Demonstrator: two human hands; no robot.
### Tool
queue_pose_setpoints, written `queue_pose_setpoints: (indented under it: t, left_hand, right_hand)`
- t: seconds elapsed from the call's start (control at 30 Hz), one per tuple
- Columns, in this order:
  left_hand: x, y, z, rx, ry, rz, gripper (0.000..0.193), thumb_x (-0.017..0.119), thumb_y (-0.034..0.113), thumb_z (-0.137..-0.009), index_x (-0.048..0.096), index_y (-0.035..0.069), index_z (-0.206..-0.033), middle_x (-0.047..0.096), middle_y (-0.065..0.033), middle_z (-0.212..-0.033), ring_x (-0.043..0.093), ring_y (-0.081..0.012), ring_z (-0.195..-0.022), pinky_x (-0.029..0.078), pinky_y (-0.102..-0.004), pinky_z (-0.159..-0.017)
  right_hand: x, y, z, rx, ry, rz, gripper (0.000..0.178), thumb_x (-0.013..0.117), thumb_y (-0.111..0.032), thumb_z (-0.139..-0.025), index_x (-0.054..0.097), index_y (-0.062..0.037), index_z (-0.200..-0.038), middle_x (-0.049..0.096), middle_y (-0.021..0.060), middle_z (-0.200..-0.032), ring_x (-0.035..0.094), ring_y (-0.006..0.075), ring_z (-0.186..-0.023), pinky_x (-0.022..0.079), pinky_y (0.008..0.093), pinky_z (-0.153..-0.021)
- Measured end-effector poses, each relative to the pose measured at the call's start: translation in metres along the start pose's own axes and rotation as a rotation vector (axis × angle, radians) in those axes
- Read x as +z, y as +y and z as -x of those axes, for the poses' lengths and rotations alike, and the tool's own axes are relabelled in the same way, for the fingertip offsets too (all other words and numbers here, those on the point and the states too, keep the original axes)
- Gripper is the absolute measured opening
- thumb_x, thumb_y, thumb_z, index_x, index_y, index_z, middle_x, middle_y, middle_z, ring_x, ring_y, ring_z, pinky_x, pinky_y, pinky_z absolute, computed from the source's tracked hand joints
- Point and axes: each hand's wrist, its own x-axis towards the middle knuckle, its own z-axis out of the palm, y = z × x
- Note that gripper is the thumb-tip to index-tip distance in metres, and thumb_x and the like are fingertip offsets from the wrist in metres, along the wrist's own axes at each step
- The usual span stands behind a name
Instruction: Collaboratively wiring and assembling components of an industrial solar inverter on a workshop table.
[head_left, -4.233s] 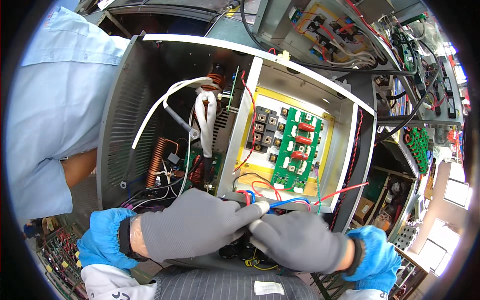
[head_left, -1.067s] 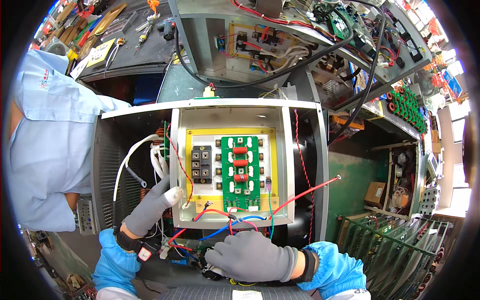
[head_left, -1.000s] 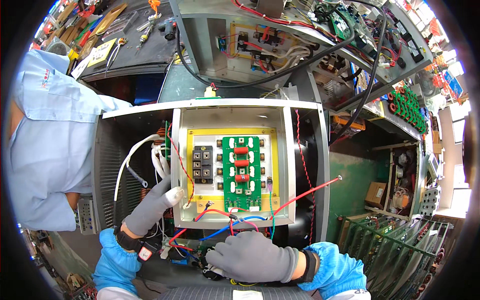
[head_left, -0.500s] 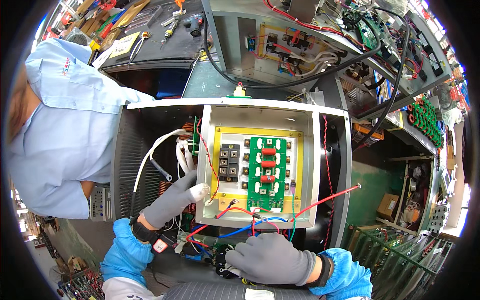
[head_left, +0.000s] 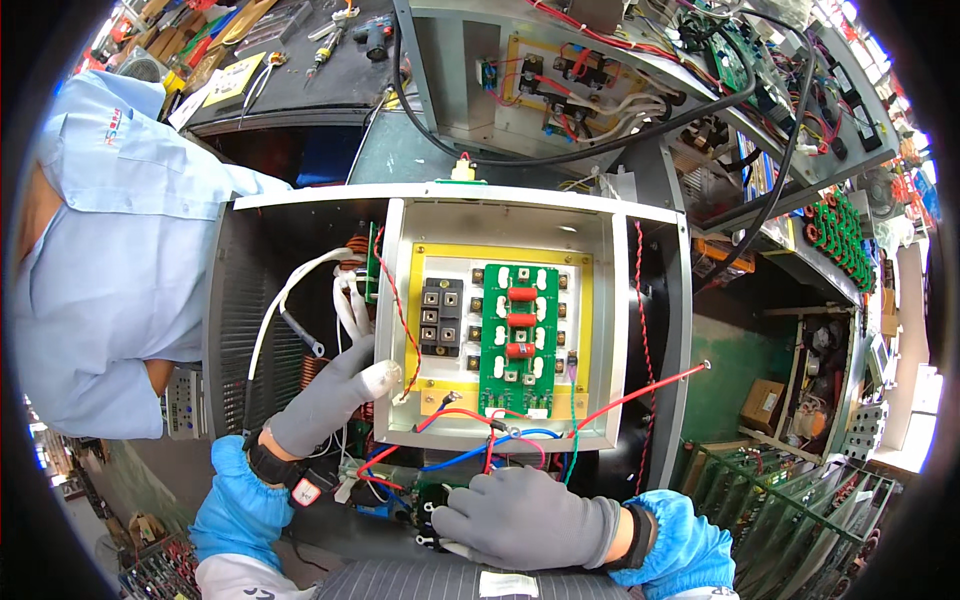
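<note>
An open grey metal cabinet point(head_left: 655, 205) lies before me, with a raised inner metal frame point(head_left: 612, 330). Inside the frame, a green circuit board point(head_left: 520, 385) with three red cylindrical parts sits beside a black terminal module point(head_left: 440, 318) on a yellow-edged panel. My grey-gloved left hand point(head_left: 325, 400) grips the frame's left wall, thumb on the wall and fingers behind it, near thick white cables point(head_left: 345, 308). At the near side, my gloved right hand point(head_left: 525, 515) is closed, palm down, around a white cable point(head_left: 462, 550); ring terminals poke out by its fingertips. Its grip is partly hidden.
Red and blue wires point(head_left: 465, 462) cross the frame's near edge. One red lead point(head_left: 650, 385) with a ring end reaches right. Another person in a light blue shirt point(head_left: 120, 280) stands at left. A second open cabinet point(head_left: 470, 190) and a black cable point(head_left: 590, 160) are behind.
The whole view has shifted slightly, so the cabinet sits a little farther left and higher. More ring terminals show beside my right fingers. My left hand keeps its place on the frame.
</note>
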Motion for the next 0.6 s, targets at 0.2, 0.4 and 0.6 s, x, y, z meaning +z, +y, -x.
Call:
queue_pose_setpoints:
  t: [0.2, 0.4, 0.6]
  left_hand:
    - [0.000, -0.001, 0.001, 0.040, 0.003, -0.011, 0.075, 0.065, 0.043, -0.101, 0.042, -0.004, -0.154, 0.056, -0.0147, -0.145, 0.050, -0.0217, -0.135, 0.037, -0.0343, -0.116]
    - [0.001, 0.000, 0.001, 0.043, -0.001, -0.015, 0.076, 0.065, 0.044, -0.101, 0.040, -0.003, -0.156, 0.055, -0.0131, -0.146, 0.049, -0.0209, -0.136, 0.037, -0.0344, -0.117]
    - [0.003, 0.000, 0.001, 0.013, 0.017, 0.021, 0.071, 0.065, 0.042, -0.101, 0.046, -0.003, -0.151, 0.058, -0.0125, -0.142, 0.052, -0.0187, -0.132, 0.041, -0.0333, -0.112]
  right_hand:
    - [0.014, 0.002, 0.004, -0.037, -0.144, 0.002, 0.016, 0.066, -0.023, -0.093, 0.060, -0.0089, -0.097, 0.061, 0.0069, -0.083, 0.064, 0.0234, -0.075, 0.053, 0.0385, -0.062]
    - [0.031, -0.002, 0.008, -0.032, -0.260, -0.069, 0.018, 0.062, -0.021, -0.093, 0.059, -0.0056, -0.102, 0.063, 0.0100, -0.084, 0.066, 0.0275, -0.077, 0.057, 0.0406, -0.065]
    - [0.036, -0.003, 0.012, -0.042, -0.361, -0.109, 0.026, 0.059, -0.018, -0.093, 0.058, -0.0024, -0.114, 0.065, 0.0114, -0.086, 0.070, 0.0292, -0.081, 0.058, 0.0409, -0.063]
